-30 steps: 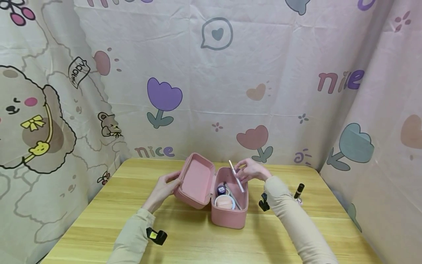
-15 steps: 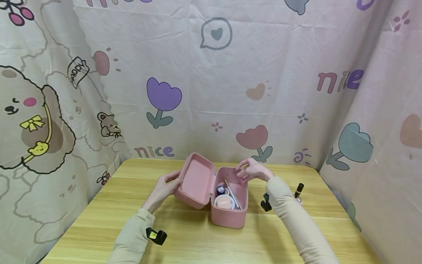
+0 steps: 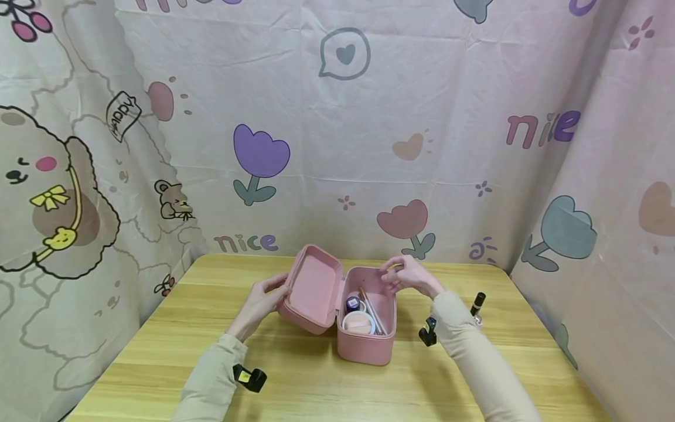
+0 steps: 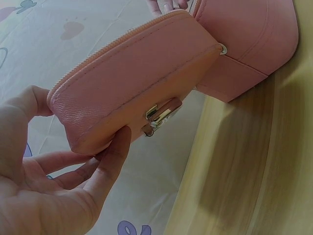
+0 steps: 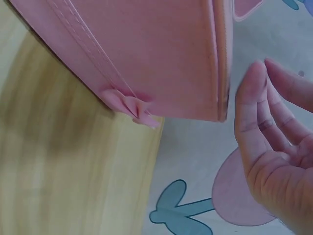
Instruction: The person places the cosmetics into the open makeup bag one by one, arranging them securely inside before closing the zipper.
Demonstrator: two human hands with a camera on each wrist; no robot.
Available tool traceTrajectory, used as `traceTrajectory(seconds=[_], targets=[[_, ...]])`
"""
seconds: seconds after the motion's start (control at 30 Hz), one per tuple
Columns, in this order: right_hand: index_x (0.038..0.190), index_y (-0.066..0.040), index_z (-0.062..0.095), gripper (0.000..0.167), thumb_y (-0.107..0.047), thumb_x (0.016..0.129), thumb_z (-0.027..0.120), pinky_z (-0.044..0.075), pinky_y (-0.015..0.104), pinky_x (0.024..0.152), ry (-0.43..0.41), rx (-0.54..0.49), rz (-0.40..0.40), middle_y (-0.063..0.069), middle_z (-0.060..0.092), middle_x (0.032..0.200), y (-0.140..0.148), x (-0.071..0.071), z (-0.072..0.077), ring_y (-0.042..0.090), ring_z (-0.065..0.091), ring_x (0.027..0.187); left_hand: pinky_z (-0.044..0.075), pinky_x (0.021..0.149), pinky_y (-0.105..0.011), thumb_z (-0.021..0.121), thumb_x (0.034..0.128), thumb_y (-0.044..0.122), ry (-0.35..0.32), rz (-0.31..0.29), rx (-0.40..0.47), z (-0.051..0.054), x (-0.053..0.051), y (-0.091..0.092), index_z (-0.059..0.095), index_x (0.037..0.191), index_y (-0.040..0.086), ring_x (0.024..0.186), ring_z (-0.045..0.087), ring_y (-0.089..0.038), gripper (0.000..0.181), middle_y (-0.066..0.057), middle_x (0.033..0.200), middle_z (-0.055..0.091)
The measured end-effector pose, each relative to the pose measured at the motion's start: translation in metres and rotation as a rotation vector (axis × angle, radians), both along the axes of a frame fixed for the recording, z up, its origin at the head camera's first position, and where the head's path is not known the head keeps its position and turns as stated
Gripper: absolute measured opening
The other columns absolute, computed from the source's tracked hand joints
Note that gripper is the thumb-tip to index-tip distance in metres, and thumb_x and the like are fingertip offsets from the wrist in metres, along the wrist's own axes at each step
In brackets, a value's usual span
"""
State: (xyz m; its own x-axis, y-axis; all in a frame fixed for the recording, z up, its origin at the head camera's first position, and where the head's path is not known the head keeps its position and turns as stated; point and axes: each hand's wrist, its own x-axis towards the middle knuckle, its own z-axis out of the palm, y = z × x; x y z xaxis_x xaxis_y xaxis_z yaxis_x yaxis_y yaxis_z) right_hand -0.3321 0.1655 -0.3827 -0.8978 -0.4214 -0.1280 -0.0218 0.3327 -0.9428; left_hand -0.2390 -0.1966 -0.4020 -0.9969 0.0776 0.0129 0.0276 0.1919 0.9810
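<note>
A pink cosmetic case (image 3: 365,350) stands on the table with its lid (image 3: 315,281) swung out to the left. My left hand (image 3: 261,302) holds that lid by its outer edge; the left wrist view shows thumb and fingers around the lid's corner (image 4: 73,115), beside a gold-toned buckle (image 4: 159,115). Inside the case lie slender pen-like sticks (image 3: 373,313), a dark-capped small jar (image 3: 353,303) and a round container with a peach puff (image 3: 358,323). At the case's back right rim my right hand (image 3: 408,275) hovers, fingers loosely bent and holding nothing.
Right of the case a black-capped tube (image 3: 478,303) stands on the wooden table (image 3: 295,387), with a small shiny item (image 3: 477,320) partly hidden by the right sleeve. A printed curtain (image 3: 337,146) hangs behind and at both sides.
The white pen has left my right hand and now lies inside the case beside the other stick. My right hand has drawn slightly right; the left hand keeps its hold on the lid.
</note>
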Motion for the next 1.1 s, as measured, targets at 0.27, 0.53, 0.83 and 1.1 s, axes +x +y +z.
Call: traceTrajectory(seconds=[0.27,0.53,0.83,1.1], targets=[[0.128,0.016,0.054,0.040,-0.002,0.094,0.063,0.048,0.020,0.055,0.105,-0.125,-0.152,-0.001,0.064,0.070,0.006,0.011,-0.023,0.009,0.055,0.058,0.055,0.079,-0.019,0.054,0.0987,0.010,0.002,0.013,0.002,-0.001,0.000,0.000,0.043,0.149,-0.005,0.104,0.064,-0.014,0.054,-0.030,0.145,0.051],[0.126,0.011,0.057,0.038,-0.006,0.094,0.067,0.047,0.018,0.054,0.168,-0.244,-0.405,-0.008,0.063,0.070,0.009,0.031,-0.041,0.005,0.052,0.056,0.055,0.080,-0.020,0.054,0.0991,0.011,0.000,0.013,-0.007,-0.002,-0.001,0.001,0.043,0.149,-0.005,0.106,0.064,-0.014,0.053,-0.029,0.145,0.051],[0.116,0.005,0.064,0.028,-0.005,0.091,0.071,0.049,0.018,0.054,0.349,-0.333,-0.625,-0.012,0.064,0.076,0.016,0.055,-0.054,0.003,0.057,0.059,0.055,0.081,-0.020,0.054,0.1003,0.012,0.010,0.001,-0.009,0.000,0.001,0.000,0.041,0.150,-0.005,0.109,0.063,-0.015,0.054,-0.030,0.147,0.049],[0.118,0.009,0.062,0.030,-0.004,0.092,0.070,0.048,0.013,0.055,0.443,-0.360,-0.770,-0.014,0.061,0.079,0.033,0.072,-0.058,-0.001,0.058,0.068,0.055,0.080,-0.019,0.054,0.0991,0.012,0.013,-0.001,-0.006,0.000,0.001,0.002,0.042,0.149,-0.005,0.102,0.064,-0.010,0.054,-0.030,0.147,0.049]])
